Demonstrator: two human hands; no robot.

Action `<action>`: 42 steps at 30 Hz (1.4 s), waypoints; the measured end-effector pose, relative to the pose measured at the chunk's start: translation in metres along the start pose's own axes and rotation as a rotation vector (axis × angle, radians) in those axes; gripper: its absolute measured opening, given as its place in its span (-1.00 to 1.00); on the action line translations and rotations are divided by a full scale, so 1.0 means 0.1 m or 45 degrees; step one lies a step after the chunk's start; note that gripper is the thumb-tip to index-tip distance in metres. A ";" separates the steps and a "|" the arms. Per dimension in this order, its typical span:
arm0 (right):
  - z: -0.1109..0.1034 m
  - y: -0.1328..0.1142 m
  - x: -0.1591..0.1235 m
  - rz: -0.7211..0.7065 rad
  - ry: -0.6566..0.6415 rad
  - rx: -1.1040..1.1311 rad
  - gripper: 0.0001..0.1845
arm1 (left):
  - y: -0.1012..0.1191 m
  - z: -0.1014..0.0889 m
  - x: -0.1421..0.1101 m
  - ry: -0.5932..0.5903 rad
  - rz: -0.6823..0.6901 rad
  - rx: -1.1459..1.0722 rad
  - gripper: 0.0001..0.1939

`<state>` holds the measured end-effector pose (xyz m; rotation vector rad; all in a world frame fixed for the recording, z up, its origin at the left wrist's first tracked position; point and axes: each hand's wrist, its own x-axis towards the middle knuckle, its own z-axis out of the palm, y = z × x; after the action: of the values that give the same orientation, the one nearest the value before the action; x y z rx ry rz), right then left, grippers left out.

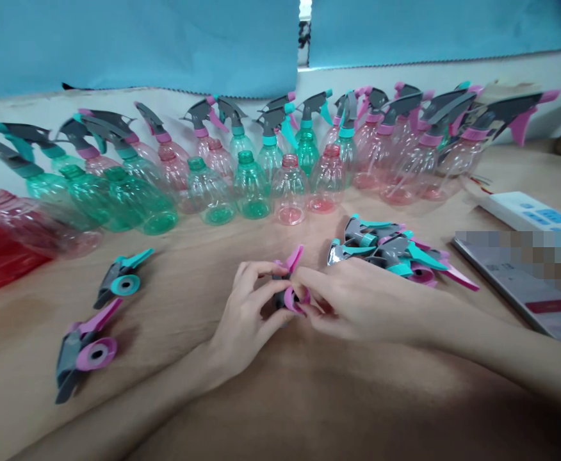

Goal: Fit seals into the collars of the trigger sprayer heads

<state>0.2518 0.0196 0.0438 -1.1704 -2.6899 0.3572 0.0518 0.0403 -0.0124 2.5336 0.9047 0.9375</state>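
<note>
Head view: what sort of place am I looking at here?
Likely a small indoor workshop, though I can't be sure. What shows it: rows of tinted bottles, some topped, some open; a pile of loose spray heads beyond the right hand; and the wood-toned table beneath.

From my head, the one camera looks forward and down over the table (179,288), near enough that my left hand (249,307) and right hand (348,298) sit around mid-frame. Bottles (253,189) stand farther off, the blue sheet (141,45) behind them crossing the top; the blurred lower edge is probably table too.
</note>
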 end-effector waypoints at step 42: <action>-0.02 0.11 0.05 0.116 0.021 0.550 -0.78 | -0.03 -0.01 0.04 0.065 -0.038 0.024 -0.79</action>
<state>0.2564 0.0307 0.0431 -1.1509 -2.3772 0.8848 0.0520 0.0452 -0.0115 2.5154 0.9678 0.9939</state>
